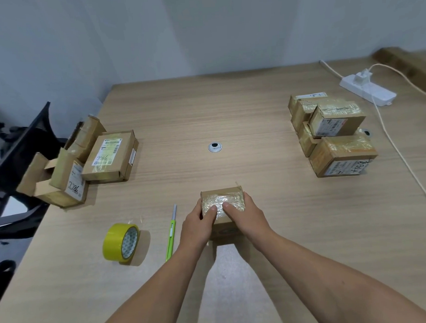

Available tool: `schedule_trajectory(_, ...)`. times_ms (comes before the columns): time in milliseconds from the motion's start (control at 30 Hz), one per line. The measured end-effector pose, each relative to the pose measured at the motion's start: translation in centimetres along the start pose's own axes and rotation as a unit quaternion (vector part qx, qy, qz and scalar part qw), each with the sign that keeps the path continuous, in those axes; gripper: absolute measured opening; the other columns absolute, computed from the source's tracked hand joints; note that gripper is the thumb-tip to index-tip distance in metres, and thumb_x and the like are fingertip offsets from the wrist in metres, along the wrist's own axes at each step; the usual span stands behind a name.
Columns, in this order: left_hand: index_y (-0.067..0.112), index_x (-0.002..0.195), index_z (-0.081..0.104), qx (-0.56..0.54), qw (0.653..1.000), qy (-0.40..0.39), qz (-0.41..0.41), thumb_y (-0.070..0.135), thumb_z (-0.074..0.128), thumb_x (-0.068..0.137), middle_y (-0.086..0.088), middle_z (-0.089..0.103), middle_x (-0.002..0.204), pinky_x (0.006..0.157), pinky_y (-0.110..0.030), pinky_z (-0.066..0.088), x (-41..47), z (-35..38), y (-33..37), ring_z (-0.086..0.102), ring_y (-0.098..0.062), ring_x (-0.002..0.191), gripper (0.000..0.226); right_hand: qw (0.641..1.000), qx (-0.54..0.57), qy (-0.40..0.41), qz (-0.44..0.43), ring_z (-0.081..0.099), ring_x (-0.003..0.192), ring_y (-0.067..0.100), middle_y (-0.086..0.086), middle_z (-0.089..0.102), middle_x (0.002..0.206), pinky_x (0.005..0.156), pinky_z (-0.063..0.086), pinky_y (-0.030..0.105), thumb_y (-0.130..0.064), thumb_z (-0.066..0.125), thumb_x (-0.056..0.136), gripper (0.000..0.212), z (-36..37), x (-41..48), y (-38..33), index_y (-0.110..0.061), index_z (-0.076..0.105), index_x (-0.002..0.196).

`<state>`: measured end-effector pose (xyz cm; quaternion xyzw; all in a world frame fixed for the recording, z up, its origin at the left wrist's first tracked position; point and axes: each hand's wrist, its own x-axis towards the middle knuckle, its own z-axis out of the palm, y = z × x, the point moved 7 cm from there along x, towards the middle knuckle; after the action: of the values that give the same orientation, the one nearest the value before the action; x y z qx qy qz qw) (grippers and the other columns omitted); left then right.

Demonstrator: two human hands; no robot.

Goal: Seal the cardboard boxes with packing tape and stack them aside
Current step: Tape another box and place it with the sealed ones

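Brown cardboard: the small taped box (223, 196) sits centre-front on the wooden desk (229, 112). The left hand (199, 219) and right hand (245, 213) clasp its sides, thumbs pressing the tape down, likely to bond it. One yellow tape roll (122, 243) and one green utility knife (171, 233) lie alongside. There are roughly four unsealed boxes (108, 157) left and about five sealed boxes (336, 119) stacked right.

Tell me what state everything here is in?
Small brown cardboard box, top taped, held by both hands.
Left hand, grips the box, thumb pressing the tape.
Right hand, likewise.
Yellow roll of packing tape, standing on edge.
Green utility knife, lying flat, blade out.
Cardboard boxes on the left, some flaps open.
Cardboard boxes on the right, taped, stacked.
White power strip, one plug in.
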<state>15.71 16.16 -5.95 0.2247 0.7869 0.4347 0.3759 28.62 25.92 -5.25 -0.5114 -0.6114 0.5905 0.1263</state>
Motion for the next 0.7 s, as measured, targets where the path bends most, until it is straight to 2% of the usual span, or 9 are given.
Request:
schedule_trajectory(133,0.036,0.13,0.064,-0.031,0.999,-0.011,-0.002,0.043,0.058,0.09,0.018,0.073,0.111,0.1,-0.037,0.051,-0.2,0.0,0.2,0.066,-0.006,0.106,0.041,1.0,0.005,0.0,-0.002,0.061,0.103,0.012,-0.005,0.064,0.12,0.082,0.047,0.027,-0.043,0.064,0.094,0.048,0.1,-0.1,0.0,-0.027,0.049,0.137)
schedule_trajectory(167,0.036,0.131,0.064,-0.043,0.999,-0.015,-0.008,0.046,0.059,0.087,0.017,0.073,0.112,0.101,-0.039,0.051,-0.1,0.2,0.1,0.067,-0.007,0.107,0.045,1.0,0.004,0.0,-0.001,0.061,0.104,0.013,-0.004,0.064,0.122,0.082,0.046,0.027,-0.043,0.062,0.095,0.049,0.1,0.0,0.1,-0.026,0.049,0.139)
schedule_trajectory(233,0.033,0.137,0.059,-0.063,0.998,-0.012,-0.019,0.059,0.056,0.074,0.014,0.071,0.12,0.105,-0.042,0.049,0.3,0.3,-0.3,0.065,-0.01,0.113,0.069,1.0,0.003,-0.002,-0.004,0.059,0.106,0.014,-0.002,0.062,0.125,0.081,0.044,0.027,-0.042,0.059,0.097,0.05,0.2,0.1,0.1,-0.024,0.047,0.142)
schedule_trajectory(300,0.029,0.145,0.051,-0.081,0.996,-0.008,-0.024,0.065,0.052,0.067,0.01,0.066,0.132,0.109,-0.042,0.045,0.9,0.3,-1.0,0.061,-0.012,0.12,0.086,1.0,-0.002,-0.008,-0.005,0.057,0.108,0.015,-0.003,0.06,0.126,0.086,0.042,0.029,-0.041,0.055,0.1,0.047,0.2,0.1,0.1,-0.024,0.046,0.143)
schedule_trajectory(367,0.027,0.148,0.048,-0.091,0.995,-0.013,-0.032,0.063,0.052,0.072,0.007,0.061,0.139,0.113,-0.042,0.042,0.9,0.4,-1.0,0.057,-0.013,0.126,0.084,1.0,0.001,-0.018,0.003,0.055,0.11,0.015,-0.005,0.058,0.126,0.091,0.043,0.031,-0.038,0.05,0.103,0.041,0.2,0.4,0.3,-0.025,0.047,0.141)
schedule_trajectory(467,0.022,0.148,0.048,-0.111,0.993,-0.016,-0.042,0.047,0.052,0.088,0.005,0.061,0.139,0.113,-0.042,0.042,1.0,0.3,-1.1,0.058,-0.014,0.126,0.066,0.999,0.023,-0.027,0.013,0.06,0.111,0.015,-0.005,0.063,0.124,0.1,0.049,0.039,-0.035,0.046,0.104,0.034,0.3,0.6,0.6,-0.028,0.052,0.137)
schedule_trajectory(567,0.022,0.148,0.048,-0.148,0.987,-0.021,-0.058,0.046,0.054,0.082,0.005,0.059,0.141,0.116,-0.044,0.038,1.3,0.2,-1.8,0.056,-0.015,0.129,0.071,0.998,0.049,-0.036,0.023,0.061,0.113,0.014,-0.007,0.064,0.123,0.105,0.048,0.041,-0.035,0.043,0.105,0.031,0.3,0.7,0.9,-0.031,0.055,0.133)
schedule_trajectory(633,0.021,0.147,0.05,-0.163,0.985,-0.023,-0.059,0.044,0.055,0.081,0.006,0.059,0.142,0.117,-0.044,0.037,1.5,0.0,-2.0,0.054,-0.014,0.131,0.069,0.997,0.057,-0.039,0.023,0.055,0.126,0.015,-0.008,0.06,0.136,0.111,0.042,0.043,-0.047,0.043,0.099,0.047,0.5,1.1,1.6,-0.03,0.051,0.142)
schedule_trajectory(700,0.019,0.146,0.052,-0.165,0.984,-0.023,-0.06,0.037,0.055,0.087,0.006,0.059,0.142,0.117,-0.043,0.037,1.1,-0.2,-1.5,0.054,-0.014,0.131,0.061,0.996,0.073,-0.04,0.021,0.048,0.137,0.016,-0.008,0.052,0.148,0.117,0.036,0.046,-0.065,0.043,0.08,0.078,0.6,2.1,2.8,-0.032,0.043,0.15)
